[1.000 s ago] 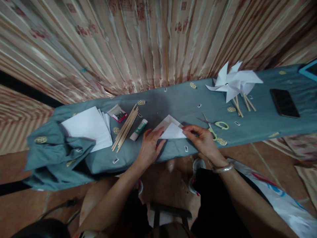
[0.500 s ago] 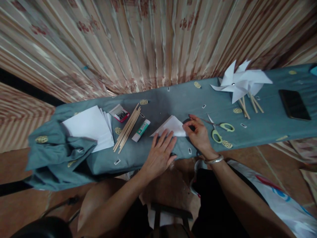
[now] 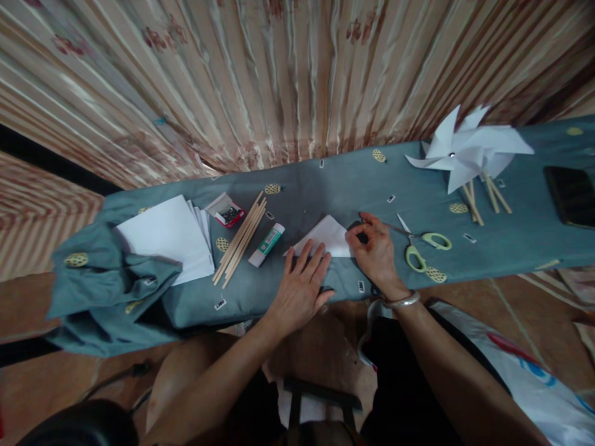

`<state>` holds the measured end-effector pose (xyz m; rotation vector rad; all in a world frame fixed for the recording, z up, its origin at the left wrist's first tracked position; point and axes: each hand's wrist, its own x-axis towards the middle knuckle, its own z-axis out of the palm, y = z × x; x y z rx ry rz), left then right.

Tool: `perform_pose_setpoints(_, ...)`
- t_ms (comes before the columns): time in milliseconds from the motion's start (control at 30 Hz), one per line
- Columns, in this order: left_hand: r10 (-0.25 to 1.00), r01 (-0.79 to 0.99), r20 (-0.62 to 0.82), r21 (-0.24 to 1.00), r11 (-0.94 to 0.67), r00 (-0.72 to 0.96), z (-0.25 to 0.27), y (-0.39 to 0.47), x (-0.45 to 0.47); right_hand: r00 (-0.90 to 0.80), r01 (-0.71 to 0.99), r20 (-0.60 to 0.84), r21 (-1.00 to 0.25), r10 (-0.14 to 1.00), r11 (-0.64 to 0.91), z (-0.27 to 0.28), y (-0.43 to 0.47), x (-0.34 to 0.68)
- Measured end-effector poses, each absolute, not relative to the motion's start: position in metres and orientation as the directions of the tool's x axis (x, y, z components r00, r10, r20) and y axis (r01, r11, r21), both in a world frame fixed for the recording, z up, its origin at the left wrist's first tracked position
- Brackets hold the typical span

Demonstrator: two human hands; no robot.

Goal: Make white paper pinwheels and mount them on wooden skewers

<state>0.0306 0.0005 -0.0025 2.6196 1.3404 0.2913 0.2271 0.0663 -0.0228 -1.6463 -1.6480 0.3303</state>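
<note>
A white sheet of paper [image 3: 331, 234], folded into a triangle, lies on the cloth in front of me with its point away from me. My left hand [image 3: 300, 288] rests flat on its near edge, fingers spread. At the triangle's right corner, my right hand [image 3: 372, 248] pinches the paper between thumb and forefinger; a bracelet circles that wrist. Scissors with green handles [image 3: 425, 241] lie part-open just right of my right hand, one blade reaching toward it. Left of the paper is a glue stick [image 3: 266, 245] with a green and white label.
Wooden sticks [image 3: 240, 238] lie beside an open red-and-white box [image 3: 227, 212] of small dark pieces. A stack of white paper [image 3: 162, 232] is at left. White paper pinwheels [image 3: 465, 152] on sticks and a black phone [image 3: 571, 195] are at right. A curtain [image 3: 279, 80] hangs behind the cloth-covered table [image 3: 339, 179].
The view has shifted slightly, so the pinwheels, scissors and phone appear farther right. Both hands keep about the same place on the folded paper.
</note>
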Motion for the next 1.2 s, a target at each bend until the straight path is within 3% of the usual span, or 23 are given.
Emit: perform_pose_setpoints(1200, 0.825, 0.801, 0.032, 0.225, -0.556, 0.564, -0.0025, 0.0054, 0.0318, 0.022, 0.838, 0.368, -0.514, 0.929, 0.184, -0.0224, 0.0642, 0.2291)
